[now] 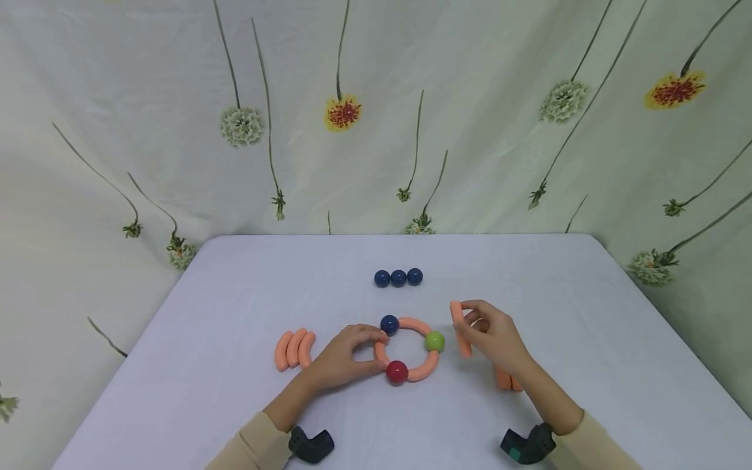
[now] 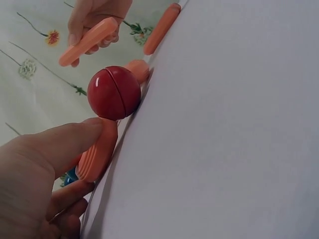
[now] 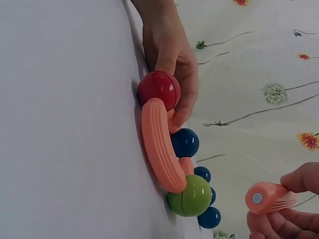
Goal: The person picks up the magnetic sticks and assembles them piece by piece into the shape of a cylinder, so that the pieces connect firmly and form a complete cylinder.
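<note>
A ring of three curved orange rods joined by a blue ball [image 1: 390, 324], a green ball [image 1: 435, 341] and a red ball [image 1: 397, 373] lies mid-table. My left hand [image 1: 341, 359] holds the ring's left curved rod [image 2: 97, 154] between thumb and fingers, the thumb tip close to the red ball. To the right of the ring, my right hand [image 1: 496, 333] pinches a straight orange rod [image 1: 456, 313] raised above the table. In the right wrist view, a round grey disc shows in the end of this rod [image 3: 264, 198], which is apart from the green ball.
Three blue balls [image 1: 398, 278] stand in a row behind the ring. Three curved orange rods [image 1: 292, 349] lie left of my left hand. Orange straight rods [image 1: 502, 378] lie partly hidden beneath my right forearm. A flowered cloth [image 1: 376, 163] hangs behind the white table [image 1: 235, 281].
</note>
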Motion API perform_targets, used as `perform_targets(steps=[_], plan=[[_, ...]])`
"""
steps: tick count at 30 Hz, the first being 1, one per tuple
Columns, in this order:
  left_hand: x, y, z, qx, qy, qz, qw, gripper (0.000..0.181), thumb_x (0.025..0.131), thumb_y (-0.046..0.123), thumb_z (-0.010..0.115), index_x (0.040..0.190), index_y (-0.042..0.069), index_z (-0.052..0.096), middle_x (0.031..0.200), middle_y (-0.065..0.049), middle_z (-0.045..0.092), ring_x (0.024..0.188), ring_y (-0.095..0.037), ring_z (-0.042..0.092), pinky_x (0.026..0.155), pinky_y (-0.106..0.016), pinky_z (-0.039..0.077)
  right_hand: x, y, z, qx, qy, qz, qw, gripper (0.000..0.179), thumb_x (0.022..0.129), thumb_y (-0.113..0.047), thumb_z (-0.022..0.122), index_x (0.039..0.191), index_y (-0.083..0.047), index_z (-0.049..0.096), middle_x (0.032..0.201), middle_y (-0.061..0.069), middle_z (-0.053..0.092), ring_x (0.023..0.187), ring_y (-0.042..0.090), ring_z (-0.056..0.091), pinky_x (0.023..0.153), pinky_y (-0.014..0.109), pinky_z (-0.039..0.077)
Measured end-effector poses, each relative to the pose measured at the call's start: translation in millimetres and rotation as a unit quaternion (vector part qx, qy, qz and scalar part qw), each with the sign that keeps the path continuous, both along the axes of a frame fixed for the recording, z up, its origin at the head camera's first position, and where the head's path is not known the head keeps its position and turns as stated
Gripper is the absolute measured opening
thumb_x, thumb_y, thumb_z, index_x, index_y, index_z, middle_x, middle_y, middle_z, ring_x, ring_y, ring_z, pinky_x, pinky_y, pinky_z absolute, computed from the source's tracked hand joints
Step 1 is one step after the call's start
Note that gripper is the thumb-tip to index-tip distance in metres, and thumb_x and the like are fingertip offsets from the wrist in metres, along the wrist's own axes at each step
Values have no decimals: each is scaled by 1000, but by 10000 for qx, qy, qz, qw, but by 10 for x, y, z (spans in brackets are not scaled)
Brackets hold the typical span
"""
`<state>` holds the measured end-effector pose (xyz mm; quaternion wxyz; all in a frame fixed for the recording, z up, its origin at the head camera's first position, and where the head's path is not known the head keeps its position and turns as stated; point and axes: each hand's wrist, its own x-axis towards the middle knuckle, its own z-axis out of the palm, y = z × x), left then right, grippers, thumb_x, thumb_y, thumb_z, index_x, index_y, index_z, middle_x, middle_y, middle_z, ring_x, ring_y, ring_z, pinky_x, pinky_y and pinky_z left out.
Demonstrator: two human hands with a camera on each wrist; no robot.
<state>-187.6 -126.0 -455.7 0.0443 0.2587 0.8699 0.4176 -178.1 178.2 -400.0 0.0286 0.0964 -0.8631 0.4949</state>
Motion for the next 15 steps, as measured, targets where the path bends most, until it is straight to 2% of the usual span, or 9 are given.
perform_targets(steps=[7,15], plan=[[17,23,-42,-29,19,47,10000,48,80,50,75,121,26,67,127,8,56,122,-19,44,99,-49,39,-2,-157,2,-252,-42,-79,9996,32,90,-12,70,117,2,61,93,9,64,72,19,58,56,25,45],[16,26,-45,-47,116,29,9999,47,78,47,78,119,26,68,123,9,56,119,-18,43,96,-48,41,2,-292,1,-451,-308,-6,9985,34,91,-17,69,119,-3,60,97,7,62,80,19,57,61,25,47]])
